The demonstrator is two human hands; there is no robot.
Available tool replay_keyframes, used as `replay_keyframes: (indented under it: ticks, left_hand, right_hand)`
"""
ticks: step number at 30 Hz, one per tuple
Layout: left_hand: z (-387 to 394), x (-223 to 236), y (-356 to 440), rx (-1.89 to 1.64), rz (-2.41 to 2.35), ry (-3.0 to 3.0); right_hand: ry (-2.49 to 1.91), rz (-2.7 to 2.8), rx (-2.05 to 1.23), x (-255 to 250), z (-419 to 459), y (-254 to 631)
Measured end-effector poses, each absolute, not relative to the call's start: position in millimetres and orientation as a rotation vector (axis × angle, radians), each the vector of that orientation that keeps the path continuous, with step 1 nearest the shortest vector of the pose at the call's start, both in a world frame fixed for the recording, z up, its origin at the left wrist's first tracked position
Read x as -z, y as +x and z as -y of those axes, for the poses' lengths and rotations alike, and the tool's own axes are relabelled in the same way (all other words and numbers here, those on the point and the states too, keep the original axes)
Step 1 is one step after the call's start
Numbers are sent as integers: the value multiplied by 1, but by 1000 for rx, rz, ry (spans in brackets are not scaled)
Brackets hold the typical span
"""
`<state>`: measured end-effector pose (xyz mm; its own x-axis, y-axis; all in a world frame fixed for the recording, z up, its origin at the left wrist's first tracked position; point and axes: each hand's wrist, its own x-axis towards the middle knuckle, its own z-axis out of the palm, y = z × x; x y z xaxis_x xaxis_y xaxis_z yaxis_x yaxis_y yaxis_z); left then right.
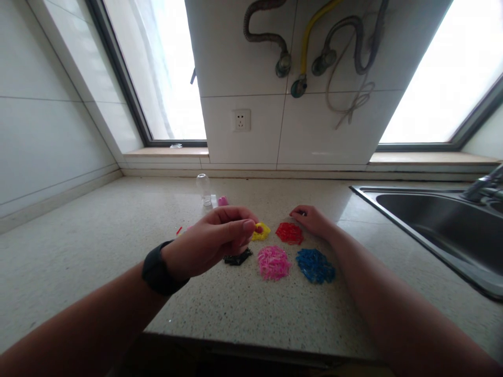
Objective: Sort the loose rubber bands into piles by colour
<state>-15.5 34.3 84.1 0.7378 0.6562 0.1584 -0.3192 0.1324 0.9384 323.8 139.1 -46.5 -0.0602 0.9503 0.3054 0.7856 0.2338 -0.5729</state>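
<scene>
My left hand [216, 235], with a black band on the wrist, hovers over the counter [251, 314]. Its thumb and fingers are pinched together; whatever is between them is too small to make out. Just beyond the fingertips lies a yellow pile [260, 233] of small pieces, and below the hand a black pile [238, 258], partly covered. My right hand [310, 219] rests low behind a red pile [290, 233], its fingers curled together and any contents hidden. Nearer me are a pink pile [274, 263] and a blue pile [315, 265] of thin short pieces.
A clear bottle [203, 189] stands upside down towards the back, beside a pink object [222, 201]. One red stick [179, 230] lies left of my left hand. At the right is a steel sink [432, 220] with a faucet [485, 183]. Hoses hang on the wall behind.
</scene>
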Motion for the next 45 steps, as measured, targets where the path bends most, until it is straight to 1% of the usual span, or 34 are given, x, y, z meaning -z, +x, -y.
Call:
replay_keyframes:
  ticks: [18, 21, 26, 30, 34, 45]
  left_hand:
    - [-44, -75, -14, -768, -476, 1352]
    - [-55, -70, -16, -779, -555, 1508]
    - [-86, -51, -22, -819, -771, 1954]
    - [-107, -32, -25, -760, -935, 2261]
    - [-116, -20, -22, -699, -976, 2374]
    - [-130, -7, -8, -603, -1202, 2534]
  right_hand:
    - [-1596, 1889, -365, 47, -140, 325]
    - [-1596, 1890, -352, 48, -141, 325]
    - [-1603, 1893, -349, 46, -140, 324]
    - [-1622, 1890, -338, 46, -139, 323]
    - [-1623, 1887, -329, 46, -140, 322]
    - [-1648, 1910, -335, 44, -139, 320]
